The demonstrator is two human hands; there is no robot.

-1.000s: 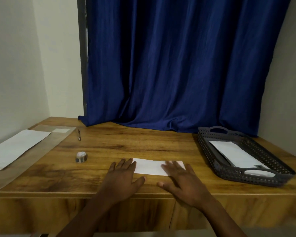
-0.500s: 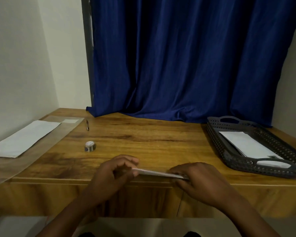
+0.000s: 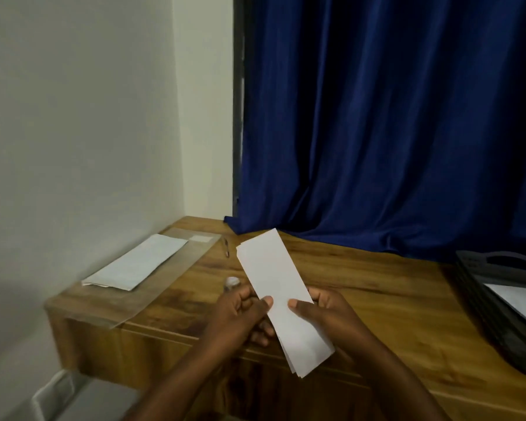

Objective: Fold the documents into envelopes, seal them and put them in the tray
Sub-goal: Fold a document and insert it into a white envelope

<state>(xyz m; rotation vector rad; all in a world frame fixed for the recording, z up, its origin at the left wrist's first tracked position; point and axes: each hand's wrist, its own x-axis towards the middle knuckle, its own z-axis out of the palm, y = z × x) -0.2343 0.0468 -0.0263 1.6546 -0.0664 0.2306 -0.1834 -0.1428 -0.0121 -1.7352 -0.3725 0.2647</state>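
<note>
I see a wooden table with a warm, streaked grain, set into a room corner. Taking the small roll of tape near the table's middle as my landmark: left of it lies a clear plastic sheet, with a stack of white envelopes lying on it. Beyond the tape, towards the back, lies a pen. Far to its right sits a dark perforated tray at the table's edge.
</note>
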